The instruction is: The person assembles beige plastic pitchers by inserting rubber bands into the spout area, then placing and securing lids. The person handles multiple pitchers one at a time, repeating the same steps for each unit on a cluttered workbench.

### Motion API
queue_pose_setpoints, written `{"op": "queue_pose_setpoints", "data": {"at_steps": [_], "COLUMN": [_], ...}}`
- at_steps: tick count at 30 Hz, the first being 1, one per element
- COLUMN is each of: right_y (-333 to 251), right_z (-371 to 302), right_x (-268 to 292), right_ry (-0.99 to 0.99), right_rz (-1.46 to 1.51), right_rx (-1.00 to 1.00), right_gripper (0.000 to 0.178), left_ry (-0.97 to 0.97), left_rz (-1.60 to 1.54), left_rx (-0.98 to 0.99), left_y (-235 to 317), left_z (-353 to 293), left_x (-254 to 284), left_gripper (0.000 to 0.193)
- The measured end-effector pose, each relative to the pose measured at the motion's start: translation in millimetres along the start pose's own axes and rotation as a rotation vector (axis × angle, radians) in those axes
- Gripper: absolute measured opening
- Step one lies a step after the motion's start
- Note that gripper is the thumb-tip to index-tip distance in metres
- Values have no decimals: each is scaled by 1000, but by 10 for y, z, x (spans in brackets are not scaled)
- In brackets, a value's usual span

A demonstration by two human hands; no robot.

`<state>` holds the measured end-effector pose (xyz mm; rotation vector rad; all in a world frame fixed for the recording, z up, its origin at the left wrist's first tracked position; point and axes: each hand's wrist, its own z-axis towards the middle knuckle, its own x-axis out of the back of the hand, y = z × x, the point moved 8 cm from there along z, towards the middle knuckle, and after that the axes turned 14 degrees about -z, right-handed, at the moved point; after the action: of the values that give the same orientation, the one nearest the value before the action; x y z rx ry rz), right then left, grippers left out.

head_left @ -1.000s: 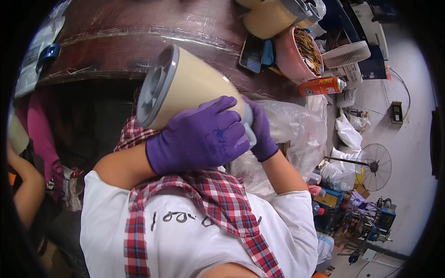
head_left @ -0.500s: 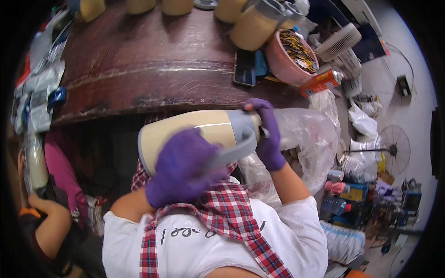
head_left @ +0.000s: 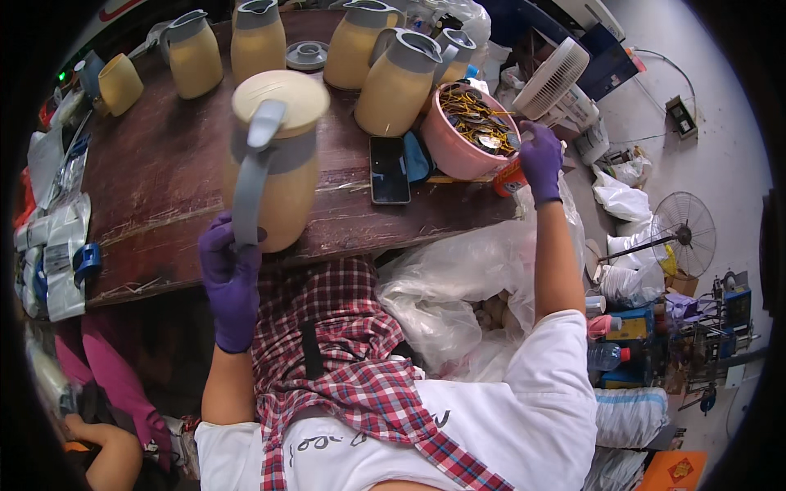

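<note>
Left hand (head_left: 230, 282): purple glove; fingers clenched around the lower end of the grey handle of the jug.
Jug (head_left: 274, 159): cream body, grey collar and handle, cream lid on top; held upright above the near edge of the table, handle toward the person.
Right hand (head_left: 540, 157): purple glove; arm stretched out to the table's right end; fingers curled over an orange can, gripping its top. How tightly it grips cannot be told.
Can (head_left: 509, 176): orange, mostly hidden under the right hand; sits at the table edge, just beside the pink bowl.
Bowl (head_left: 467, 135): pink, round, filled with small yellow and dark parts; stands on the table right of the phone.
Phone (head_left: 390, 169): dark, flat on the table, between the held jug and the bowl.
Other jugs (head_left: 397, 82): several of the same cream-and-grey kind, ranged along the far side of the table.
Table (head_left: 155, 176): dark brown wood, scuffed.
Bag (head_left: 458, 282): clear plastic, bulky, below the table edge under the right forearm.
Fan (head_left: 553, 78): white, beyond the bowl.
</note>
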<state>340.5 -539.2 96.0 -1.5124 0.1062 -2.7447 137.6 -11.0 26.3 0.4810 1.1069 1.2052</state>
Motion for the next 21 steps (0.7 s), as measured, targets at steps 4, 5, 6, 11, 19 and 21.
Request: {"op": "queue_pose_setpoints", "data": {"at_steps": [4, 5, 6, 11, 19, 21], "right_y": [3, -56, -70, -28, -642, -1309], "right_z": [-34, -49, -41, -7, -303, -769], "right_x": [-303, -334, -317, 24, 609, 532], "right_ry": [-104, -136, -151, -4, -13, -293], "right_rz": [-648, -701, -740, -323, 1129, 1280], "right_rx": [224, 274, 269, 116, -225, -325], "right_gripper": [36, 34, 28, 25, 34, 37], "left_ry": [85, 82, 79, 121, 199, -50], "left_rz": [-32, 4, 39, 19, 23, -90], "left_rx": [-2, -1, 1, 52, 483, 637], "left_y": [-370, -427, -474, -483, -869, -756], "left_z": [-92, -109, -133, -125, -1017, -1032], "left_x": [166, 189, 207, 155, 440, -103], "left_gripper": [28, 29, 31, 36, 36, 32]}}
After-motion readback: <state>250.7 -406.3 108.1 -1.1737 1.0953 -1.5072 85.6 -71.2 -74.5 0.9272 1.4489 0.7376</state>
